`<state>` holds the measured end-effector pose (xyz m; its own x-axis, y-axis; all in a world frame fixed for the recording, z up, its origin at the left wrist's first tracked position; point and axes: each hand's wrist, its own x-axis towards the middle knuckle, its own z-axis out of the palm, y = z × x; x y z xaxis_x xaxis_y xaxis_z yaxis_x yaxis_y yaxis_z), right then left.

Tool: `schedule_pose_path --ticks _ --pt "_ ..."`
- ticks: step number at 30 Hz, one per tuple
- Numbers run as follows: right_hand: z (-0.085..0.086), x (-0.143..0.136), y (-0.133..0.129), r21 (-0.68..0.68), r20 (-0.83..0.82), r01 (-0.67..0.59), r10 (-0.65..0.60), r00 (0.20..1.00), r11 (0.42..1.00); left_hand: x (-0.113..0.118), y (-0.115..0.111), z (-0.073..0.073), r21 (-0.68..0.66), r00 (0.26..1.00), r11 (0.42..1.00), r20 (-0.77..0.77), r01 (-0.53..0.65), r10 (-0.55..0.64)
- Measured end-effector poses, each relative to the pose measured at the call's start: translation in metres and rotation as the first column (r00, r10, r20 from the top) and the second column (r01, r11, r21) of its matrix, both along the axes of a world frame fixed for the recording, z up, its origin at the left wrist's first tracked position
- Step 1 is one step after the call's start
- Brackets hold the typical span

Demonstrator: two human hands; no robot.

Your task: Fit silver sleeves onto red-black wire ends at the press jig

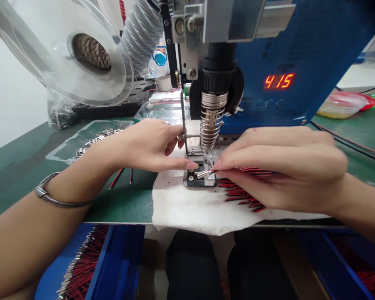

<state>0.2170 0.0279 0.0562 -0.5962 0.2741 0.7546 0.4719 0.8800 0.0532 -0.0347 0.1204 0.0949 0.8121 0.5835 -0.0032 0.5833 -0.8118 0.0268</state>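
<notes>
My right hand [287, 166] pinches a red-and-black wire near its end, where a small silver metal connector [204, 174] sticks out over the black fixture [198, 182]. Directly above is the soldering head [211, 121] of the machine, wrapped in a coil spring. My left hand [143, 143] reaches in from the left with nothing visibly held. Its thumb is stretched out to the fixture beside the connector, apart from the index finger, which is at the thin metal bracket [183, 121]. Under my right hand lies a bundle of red-and-black wires [242, 193] on a white cloth [181, 212].
The blue machine housing [268, 50] shows a red 415. A clear fume hood [50, 54] hangs at upper left. Loose metal connectors [95, 139] lie in a clear tray at left. A blue bin [112, 266] with finished-looking wires stands below the table's front edge.
</notes>
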Motion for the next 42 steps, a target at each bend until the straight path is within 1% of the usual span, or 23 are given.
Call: schedule_pose_path --ticks 6,15,21,29,35,42 --pt "0.0004 -0.001 -0.001 -0.022 -0.011 0.002 -0.002 1.0 1.0 -0.0013 0.0001 -0.0003 -0.005 1.0 1.0 0.005 0.003 -0.003" --pt "-0.0014 -0.0012 0.001 0.02 -0.023 0.002 -0.001 1.0 1.0 -0.0011 0.0 0.0008 -0.016 1.0 1.0 0.002 0.004 -0.004" --pt "-0.0017 -0.0017 0.0013 0.023 -0.029 -0.007 0.008 1.0 1.0 -0.001 0.0009 -0.0006 -0.019 1.0 1.0 0.009 0.003 -0.003" --pt "-0.0016 -0.0006 -0.0031 -0.041 -0.032 0.007 -0.009 0.999 0.999 -0.001 -0.0008 -0.0003 -0.006 1.0 1.0 -0.012 -0.005 0.004" --pt "-0.0019 -0.0011 -0.0028 -0.034 -0.036 0.005 -0.006 0.999 0.999 -0.001 -0.0001 -0.0006 -0.005 1.0 1.0 -0.008 -0.001 0.001" --pt "-0.0036 -0.0001 0.0023 -0.079 -0.013 0.057 -0.058 0.998 0.995 -0.0013 -0.0005 0.0 -0.011 1.0 1.0 0.002 0.009 -0.009"
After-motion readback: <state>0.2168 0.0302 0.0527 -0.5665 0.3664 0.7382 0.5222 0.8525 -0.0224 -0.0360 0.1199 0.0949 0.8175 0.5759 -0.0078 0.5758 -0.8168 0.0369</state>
